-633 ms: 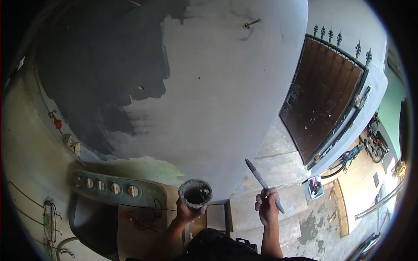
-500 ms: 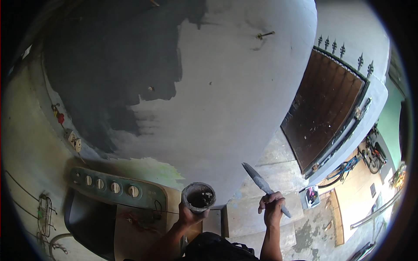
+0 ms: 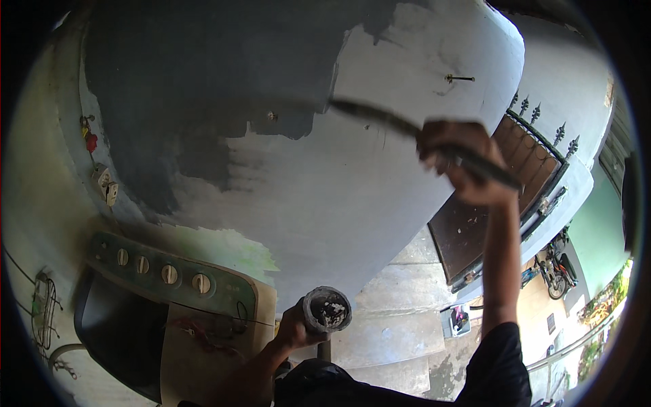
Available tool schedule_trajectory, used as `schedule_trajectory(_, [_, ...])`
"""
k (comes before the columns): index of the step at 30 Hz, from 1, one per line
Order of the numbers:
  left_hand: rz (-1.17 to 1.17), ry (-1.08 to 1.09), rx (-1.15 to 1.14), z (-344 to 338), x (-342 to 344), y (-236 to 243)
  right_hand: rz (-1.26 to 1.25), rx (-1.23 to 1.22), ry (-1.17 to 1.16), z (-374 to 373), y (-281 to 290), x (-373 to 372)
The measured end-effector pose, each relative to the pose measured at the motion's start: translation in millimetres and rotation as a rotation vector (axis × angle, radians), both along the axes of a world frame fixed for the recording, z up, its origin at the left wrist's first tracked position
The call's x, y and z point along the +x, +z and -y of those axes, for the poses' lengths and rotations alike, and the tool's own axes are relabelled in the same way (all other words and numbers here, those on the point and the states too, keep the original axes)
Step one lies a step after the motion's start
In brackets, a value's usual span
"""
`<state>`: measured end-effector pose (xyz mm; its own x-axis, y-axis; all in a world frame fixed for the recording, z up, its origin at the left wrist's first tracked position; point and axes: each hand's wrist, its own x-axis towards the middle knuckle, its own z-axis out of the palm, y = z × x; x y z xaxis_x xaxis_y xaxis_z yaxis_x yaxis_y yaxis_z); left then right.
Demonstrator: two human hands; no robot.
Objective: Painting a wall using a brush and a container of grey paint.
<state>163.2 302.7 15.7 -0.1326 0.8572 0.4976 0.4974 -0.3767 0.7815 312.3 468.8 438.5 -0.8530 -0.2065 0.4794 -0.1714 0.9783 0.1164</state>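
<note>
While a white electrical socket block (image 3: 104, 184) hangs by its cord at the far left, below a small red object (image 3: 91, 142), a dark green control panel (image 3: 227, 292) with four round cream knobs stands lower down, at the foot of a broad wall (image 3: 325, 203). The wall's upper left is covered by an uneven dark grey patch (image 3: 203, 74); the rest is mostly pale grey. Just right of the panel, the left hand (image 3: 293, 328) has its fingers wrapped around a round grey cup (image 3: 329, 296), whose mouth shows whitish lumps on a dark inside. Higher and farther right, the right hand (image 3: 456, 139) is closed around a long, narrow dark grey tool (image 3: 390, 120), blurred, its tip pointing up and left over the edge of the patch; whether the tip touches the wall cannot be told. Behind that forearm stands a brown gate (image 3: 468, 230) with a black spiked frame, and beyond it a motorcycle (image 3: 556, 278).
</note>
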Motion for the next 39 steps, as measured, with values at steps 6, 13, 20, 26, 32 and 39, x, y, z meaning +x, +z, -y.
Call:
schedule_trajectory(6, [0.079,0.071,0.008,2.9,-6.0,-1.3,0.034,-0.196,-0.282,-0.2,66.4,-12.2])
schedule_trajectory(13, [0.118,0.012,0.019,-4.9,-6.3,6.1,-0.052,0.163,-0.315,19.8,132.0,-35.4])
schedule_trajectory(20, [0.099,-0.032,0.006,-4.2,-7.7,7.0,-0.02,0.756,-0.288,62.5,115.0,-35.4])
schedule_trajectory(26, [0.06,0.005,0.014,-2.0,-8.7,0.6,-0.06,0.632,-0.386,21.4,5.4,-66.8])
schedule_trajectory(32, [0.092,0.004,0.013,-1.2,-9.1,1.5,0.167,0.296,-0.276,60.9,-16.3,-55.6])
schedule_trajectory(39, [0.112,-0.005,0.038,-1.1,-7.7,9.0,-0.266,0.603,-0.282,52.3,44.0,-63.3])
